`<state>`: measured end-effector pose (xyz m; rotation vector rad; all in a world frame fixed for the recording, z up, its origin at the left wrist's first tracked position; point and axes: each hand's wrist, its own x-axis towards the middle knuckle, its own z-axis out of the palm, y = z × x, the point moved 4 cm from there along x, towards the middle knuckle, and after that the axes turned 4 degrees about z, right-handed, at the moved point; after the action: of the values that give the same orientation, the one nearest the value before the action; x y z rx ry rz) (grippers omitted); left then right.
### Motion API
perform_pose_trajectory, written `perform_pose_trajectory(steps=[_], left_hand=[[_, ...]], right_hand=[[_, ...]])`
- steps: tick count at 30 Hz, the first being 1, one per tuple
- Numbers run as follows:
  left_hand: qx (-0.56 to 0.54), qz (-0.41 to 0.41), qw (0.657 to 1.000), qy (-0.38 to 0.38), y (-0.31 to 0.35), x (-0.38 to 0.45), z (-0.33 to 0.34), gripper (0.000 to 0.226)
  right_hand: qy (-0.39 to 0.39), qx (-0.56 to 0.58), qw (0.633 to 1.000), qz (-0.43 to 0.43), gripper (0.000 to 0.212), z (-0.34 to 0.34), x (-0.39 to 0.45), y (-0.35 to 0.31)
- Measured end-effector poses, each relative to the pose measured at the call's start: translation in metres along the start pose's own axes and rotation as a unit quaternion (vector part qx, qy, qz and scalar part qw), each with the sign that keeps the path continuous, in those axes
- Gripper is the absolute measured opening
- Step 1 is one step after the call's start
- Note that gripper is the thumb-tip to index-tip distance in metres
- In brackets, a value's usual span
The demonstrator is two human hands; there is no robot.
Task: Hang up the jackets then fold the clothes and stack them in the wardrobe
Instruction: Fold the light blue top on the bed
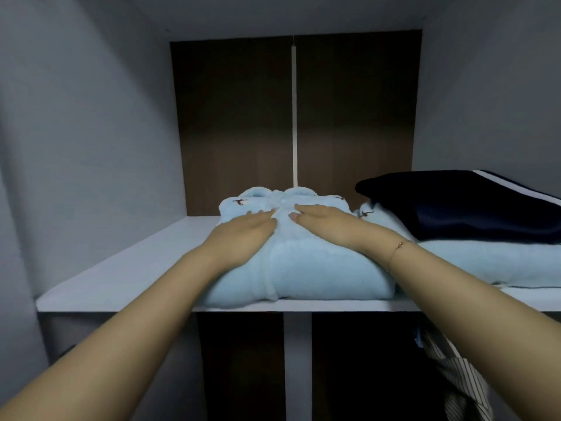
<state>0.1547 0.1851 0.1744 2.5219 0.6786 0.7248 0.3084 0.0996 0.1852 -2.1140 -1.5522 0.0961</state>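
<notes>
A folded light-blue fleece garment (pixel 306 271) lies on the white wardrobe shelf (pixel 136 268), near the front edge. My left hand (pixel 243 235) rests flat on its top left, fingers together and pointing inward. My right hand (pixel 331 223) lies flat on its top right, with a thin bracelet at the wrist. Neither hand grips the fabric; both press down on it. To the right, a second light-blue folded garment (pixel 485 262) carries a folded dark navy garment (pixel 470 205) with a white stripe.
The wardrobe has grey side walls (pixel 76 147) and a dark brown back panel (pixel 243 132) with a white centre strip. Below the shelf a white divider (pixel 297 360) splits the lower space. A striped garment (pixel 455 375) hangs at the lower right.
</notes>
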Motion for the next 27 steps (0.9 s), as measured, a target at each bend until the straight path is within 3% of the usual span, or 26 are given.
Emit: perform_pose_trajectory(steps=[2, 4, 9, 14, 22, 27], left_hand=[[-0.06, 0.009, 0.998, 0.026, 0.002, -0.012, -0.001, 0.032], [-0.05, 0.005, 0.998, 0.031, 0.005, -0.021, -0.003, 0.035], [0.102, 0.023, 0.99, 0.099, 0.029, -0.065, -0.012, 0.044], [0.268, 0.034, 0.951, 0.153, 0.056, -0.155, -0.015, 0.048], [0.43, -0.099, 0.882, 0.163, 0.074, -0.357, -0.015, 0.059], [0.431, -0.203, 0.866, 0.152, 0.085, -0.49, 0.011, 0.059]], right_hand=[[0.032, 0.06, 0.997, -0.025, 0.05, -0.002, -0.005, -0.001], [0.037, 0.073, 0.995, -0.052, 0.045, -0.004, -0.011, -0.003], [0.098, 0.076, 0.985, -0.116, 0.039, -0.015, -0.051, -0.011], [0.162, -0.032, 0.971, -0.17, 0.048, 0.003, -0.124, -0.035], [0.128, -0.056, 0.953, -0.27, 0.065, 0.069, -0.259, -0.11], [0.048, -0.055, 0.928, -0.366, 0.067, 0.129, -0.348, -0.158]])
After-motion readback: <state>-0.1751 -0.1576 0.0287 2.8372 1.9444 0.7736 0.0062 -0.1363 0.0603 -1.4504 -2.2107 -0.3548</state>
